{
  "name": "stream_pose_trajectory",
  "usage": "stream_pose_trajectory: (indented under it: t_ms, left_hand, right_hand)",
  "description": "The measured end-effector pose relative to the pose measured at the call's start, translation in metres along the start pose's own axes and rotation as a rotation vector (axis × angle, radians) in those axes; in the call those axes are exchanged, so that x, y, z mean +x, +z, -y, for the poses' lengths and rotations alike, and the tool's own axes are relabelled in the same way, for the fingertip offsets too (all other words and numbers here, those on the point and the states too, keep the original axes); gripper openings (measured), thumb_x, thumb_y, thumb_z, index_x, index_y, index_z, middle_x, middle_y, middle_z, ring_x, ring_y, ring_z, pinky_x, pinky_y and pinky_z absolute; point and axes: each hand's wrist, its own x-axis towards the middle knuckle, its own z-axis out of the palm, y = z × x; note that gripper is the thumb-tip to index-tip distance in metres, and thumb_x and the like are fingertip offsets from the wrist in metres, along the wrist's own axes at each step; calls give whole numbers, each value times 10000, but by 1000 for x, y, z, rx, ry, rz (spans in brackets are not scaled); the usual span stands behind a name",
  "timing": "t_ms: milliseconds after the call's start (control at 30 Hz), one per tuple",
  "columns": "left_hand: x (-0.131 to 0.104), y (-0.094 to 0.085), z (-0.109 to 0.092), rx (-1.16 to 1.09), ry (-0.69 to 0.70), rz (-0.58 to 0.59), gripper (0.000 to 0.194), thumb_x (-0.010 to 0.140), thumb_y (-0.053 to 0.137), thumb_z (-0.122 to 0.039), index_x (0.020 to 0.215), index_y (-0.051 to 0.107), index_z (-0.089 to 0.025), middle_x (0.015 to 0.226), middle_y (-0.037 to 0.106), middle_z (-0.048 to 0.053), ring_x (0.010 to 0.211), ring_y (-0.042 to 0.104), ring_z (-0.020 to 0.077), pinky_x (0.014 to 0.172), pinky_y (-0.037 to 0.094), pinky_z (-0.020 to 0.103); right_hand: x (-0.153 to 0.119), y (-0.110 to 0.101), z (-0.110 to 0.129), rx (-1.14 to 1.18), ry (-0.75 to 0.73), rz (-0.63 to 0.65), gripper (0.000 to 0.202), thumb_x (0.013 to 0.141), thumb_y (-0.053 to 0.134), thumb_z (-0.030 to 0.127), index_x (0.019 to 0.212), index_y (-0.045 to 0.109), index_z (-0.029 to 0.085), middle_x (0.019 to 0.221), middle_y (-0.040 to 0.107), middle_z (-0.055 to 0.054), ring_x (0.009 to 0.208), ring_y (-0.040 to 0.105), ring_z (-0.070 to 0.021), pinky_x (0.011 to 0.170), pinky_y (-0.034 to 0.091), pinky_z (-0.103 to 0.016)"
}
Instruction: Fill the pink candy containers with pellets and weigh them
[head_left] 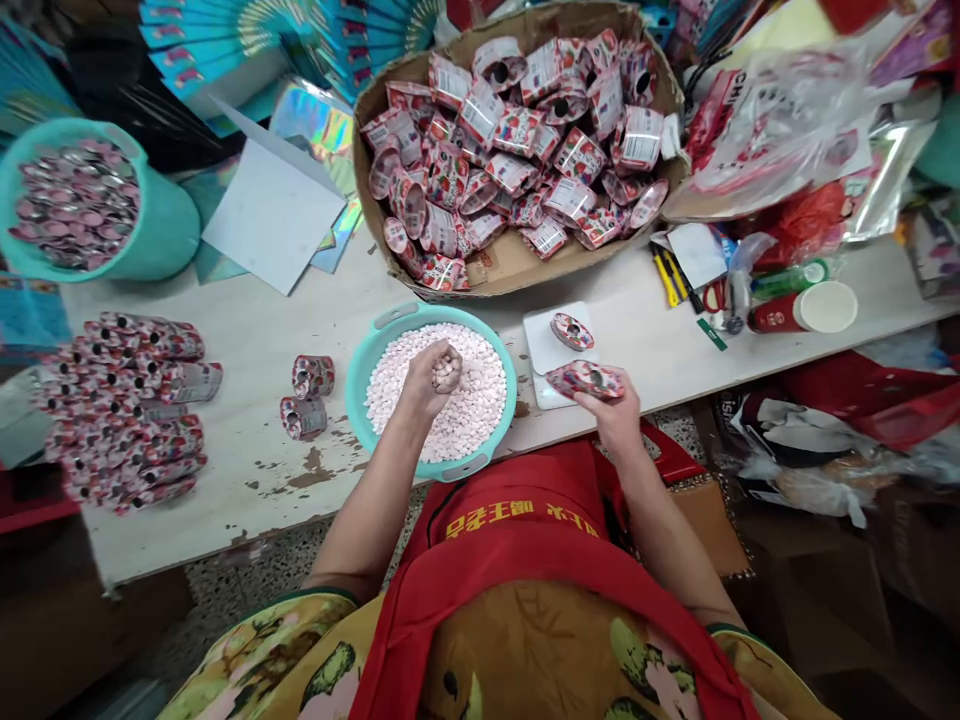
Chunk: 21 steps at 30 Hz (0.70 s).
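Observation:
My left hand (429, 385) is closed around a handful of small pale pink candies, just above a turquoise basin (357, 400) filled with loose candies (472, 400) of the same kind. In my right hand (619, 420) is a red and white printed packet (585, 380), with a dark round spot on its side. That packet is over the near edge of a white flat plate that looks like a small scale (541, 335). Another packet (572, 331) lies on the plate. Two packets (313, 376) sit left of the basin.
Behind the basin stands a cardboard box (517, 280) heaped with packets. Stacked packets (131, 410) fill the table's left end. A turquoise bucket (165, 235) holds pinkish silvery pieces. Yellow cutters (665, 275) and a red paper cup (776, 315) lie to the right.

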Motion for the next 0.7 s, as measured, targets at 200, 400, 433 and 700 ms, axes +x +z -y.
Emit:
stream_pose_trajectory:
  t_ms: [200,400,433,700]
  left_hand:
    - [43,84,23,805,262,243,225,853,707,-389,926,768,-185,794,731,63,664,633,150,574,433,232]
    - [79,141,41,1776,508,438,310,997,464,-182,1153,732,-190,1120,755,154,973,718,259,741,486,320]
    - [80,140,39,1805,515,426,313,1005,449,-184,1131,735,-173,1107,757,159,967,721,260,728,484,318]
    - [11,56,-13,1455,722,102,275,1001,551,-367,1073,773,-222,1065,793,70,932,737,211,767,517,298]
  right_hand:
    - [21,-83,-6,-66,-75,-325,650,474,926,302,1039,623,192,979,713,-9,875,684,-175,879,571,-356]
    - [49,-75,-20,-208,-52,-337,646,464,926,357,995,598,189,918,676,16,823,637,-151,809,535,-305]
    - [55,-67,-21,-232,-60,-322,643,466,923,376,986,596,186,913,669,15,828,632,-153,814,531,-306]
    - [105,4,-50,-377,-160,-76,583,583,844,489,1013,593,186,986,679,-35,912,637,-196,892,536,-353]
